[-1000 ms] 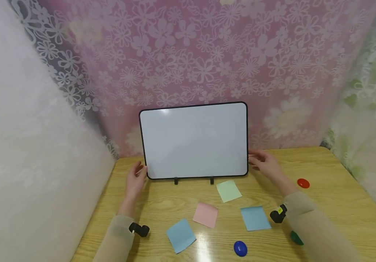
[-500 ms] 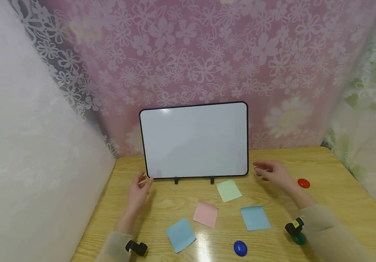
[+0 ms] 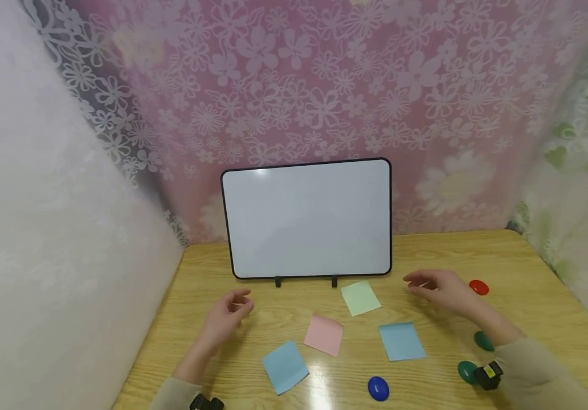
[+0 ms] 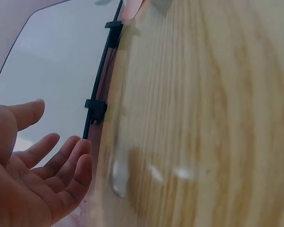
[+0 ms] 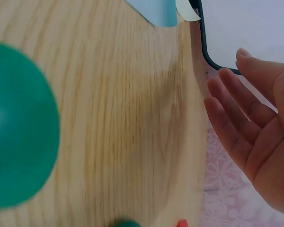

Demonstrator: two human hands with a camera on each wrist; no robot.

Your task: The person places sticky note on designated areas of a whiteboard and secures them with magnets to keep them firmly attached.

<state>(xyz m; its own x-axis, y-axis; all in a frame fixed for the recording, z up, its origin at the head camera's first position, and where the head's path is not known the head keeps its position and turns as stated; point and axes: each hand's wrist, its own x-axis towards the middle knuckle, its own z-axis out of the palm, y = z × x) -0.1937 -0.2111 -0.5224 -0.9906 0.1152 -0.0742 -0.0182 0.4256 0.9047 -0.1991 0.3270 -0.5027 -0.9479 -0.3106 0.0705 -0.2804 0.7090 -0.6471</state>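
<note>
Whiteboard (image 3: 309, 219) is standing long-side-across beyond left hand (image 3: 224, 318) and right hand (image 3: 446, 291); both are hanging loosely open, holding nothing.

4 sticky notes (image 3: 323, 336) on the table (image 3: 273, 319) before the board (image 3: 308, 219)

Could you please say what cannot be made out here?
Head view: back of the whiteboard, turned away; part of the farther green disc, behind the right arm.
Left wrist view: pink note, cut off by the top edge.
Right wrist view: red disc, cut off by the bottom edge.
</note>
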